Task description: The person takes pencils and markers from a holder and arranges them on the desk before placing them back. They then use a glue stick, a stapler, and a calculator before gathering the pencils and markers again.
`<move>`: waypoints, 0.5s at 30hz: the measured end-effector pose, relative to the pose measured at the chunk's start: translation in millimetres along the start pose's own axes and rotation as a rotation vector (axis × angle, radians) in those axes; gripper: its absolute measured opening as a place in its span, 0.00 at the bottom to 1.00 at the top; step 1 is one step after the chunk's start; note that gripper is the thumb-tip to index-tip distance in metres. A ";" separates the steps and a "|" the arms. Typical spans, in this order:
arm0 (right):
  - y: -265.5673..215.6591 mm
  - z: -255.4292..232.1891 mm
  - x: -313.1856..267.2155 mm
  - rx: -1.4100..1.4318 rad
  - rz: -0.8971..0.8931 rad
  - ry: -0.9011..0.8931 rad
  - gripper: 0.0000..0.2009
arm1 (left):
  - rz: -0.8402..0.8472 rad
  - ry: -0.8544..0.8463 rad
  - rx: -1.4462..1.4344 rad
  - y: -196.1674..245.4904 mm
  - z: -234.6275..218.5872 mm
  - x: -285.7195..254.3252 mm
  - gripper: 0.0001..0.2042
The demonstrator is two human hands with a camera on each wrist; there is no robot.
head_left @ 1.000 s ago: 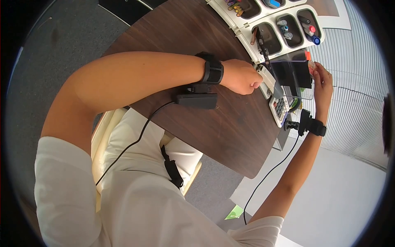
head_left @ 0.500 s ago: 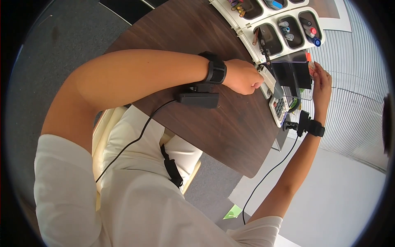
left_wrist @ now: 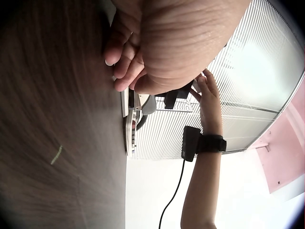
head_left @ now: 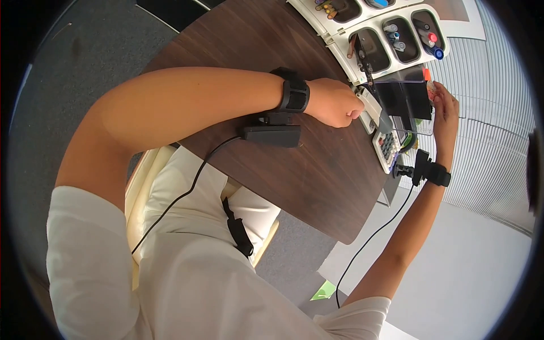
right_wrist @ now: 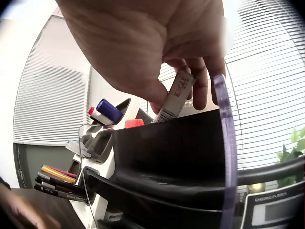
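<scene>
My right hand (head_left: 446,116) pinches a small pale box (right_wrist: 177,95) printed "EAGLE", with a barcode, between thumb and fingers. In the right wrist view the box stands tilted behind the top edge of a black panel (right_wrist: 169,148), its lower end hidden. Around that panel is a clear plastic holder (right_wrist: 227,143). Over the table's far edge my left hand (head_left: 334,103) has its fingers curled, knuckles right at a white-and-grey stapler-like object (head_left: 371,110). In the left wrist view the palm covers part of it; I cannot tell whether the fingers grip it.
White organizer trays (head_left: 374,34) hold markers and pens beyond the left hand. A calculator (head_left: 386,150) lies beside the stapler-like object. An orange-red cap (right_wrist: 134,123) shows beside the black panel. Window blinds (head_left: 487,136) stand behind the right hand, and cables run from both wrist cameras.
</scene>
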State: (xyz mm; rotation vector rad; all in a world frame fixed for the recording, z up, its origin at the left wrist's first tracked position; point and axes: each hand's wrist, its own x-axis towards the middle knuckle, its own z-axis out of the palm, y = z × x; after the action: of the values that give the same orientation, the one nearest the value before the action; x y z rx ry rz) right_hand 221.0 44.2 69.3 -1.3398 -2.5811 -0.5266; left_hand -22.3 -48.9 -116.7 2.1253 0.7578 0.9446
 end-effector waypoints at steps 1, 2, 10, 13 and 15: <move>0.7 -0.1 0.4 0.000 0.000 0.001 0.15 | 0.005 0.000 0.001 0.0 -0.2 0.0 0.09; 1.3 0.0 1.0 0.002 0.003 -0.007 0.15 | 0.010 0.001 0.002 -0.2 -0.4 0.0 0.09; -1.4 1.0 0.7 0.003 0.028 -0.012 0.15 | 0.009 0.005 0.006 -0.9 0.5 0.3 0.10; 0.6 2.6 0.1 -0.041 -0.010 0.010 0.15 | 0.010 -0.001 -0.006 -0.8 -0.6 0.6 0.09; -0.7 3.0 -1.1 -0.046 -0.039 0.032 0.15 | 0.008 -0.011 -0.017 -0.1 -1.8 0.8 0.09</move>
State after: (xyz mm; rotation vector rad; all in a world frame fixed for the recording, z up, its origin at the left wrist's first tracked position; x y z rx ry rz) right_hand 221.1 44.2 66.1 -1.2860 -2.5892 -0.6130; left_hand -23.2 -47.7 -115.6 2.1190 0.7341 0.9398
